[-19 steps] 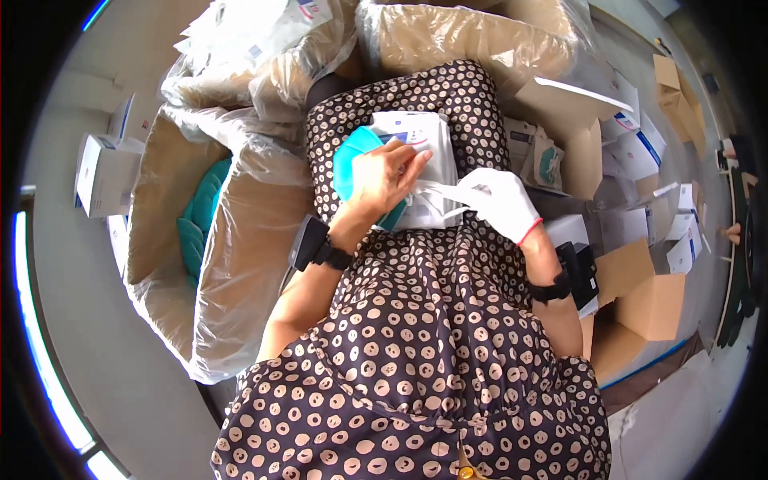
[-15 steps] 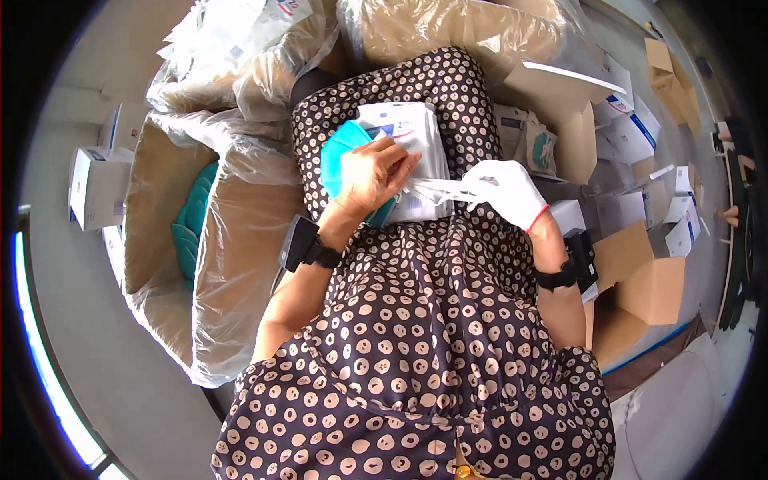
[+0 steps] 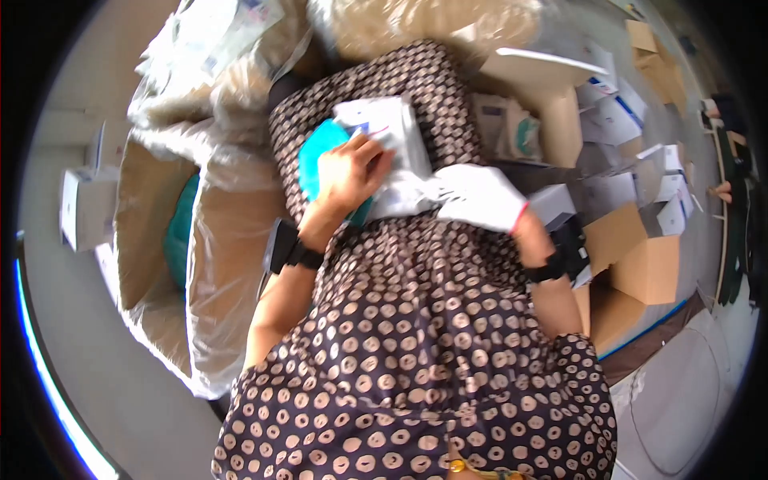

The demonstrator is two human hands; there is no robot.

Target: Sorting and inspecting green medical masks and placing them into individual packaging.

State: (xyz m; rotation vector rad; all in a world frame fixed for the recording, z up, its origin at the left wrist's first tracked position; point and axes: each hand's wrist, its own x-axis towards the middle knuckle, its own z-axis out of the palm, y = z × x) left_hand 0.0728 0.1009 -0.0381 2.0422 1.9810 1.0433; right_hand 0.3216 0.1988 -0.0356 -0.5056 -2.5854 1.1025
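Note:
A teal cup-shaped face mask [image 3: 314, 156] lies on my lap, partly over a stack of flat white packets [image 3: 406, 132]. My bare left hand [image 3: 352, 172] is closed on the mask, its fingers curled over the mask's right side. In a white glove with a red cuff edge, my right hand [image 3: 484, 198] reaches over the lower right of the stack. Its fingers are pinched together around white straps [image 3: 416, 189]; motion blur and the white packets behind make them hard to separate.
At the left stands a plastic-lined carton [image 3: 228, 264] with teal masks [image 3: 182, 232] inside. Other lined cartons [image 3: 424, 28] are ahead. To the right are an open box [image 3: 552, 120] holding packets, a brown carton [image 3: 632, 272] and scattered white boxes [image 3: 612, 120].
My right hand has moved left towards the packets, and the straps no longer stretch across a gap. My left hand stays on the mask. The whole view has shifted slightly.

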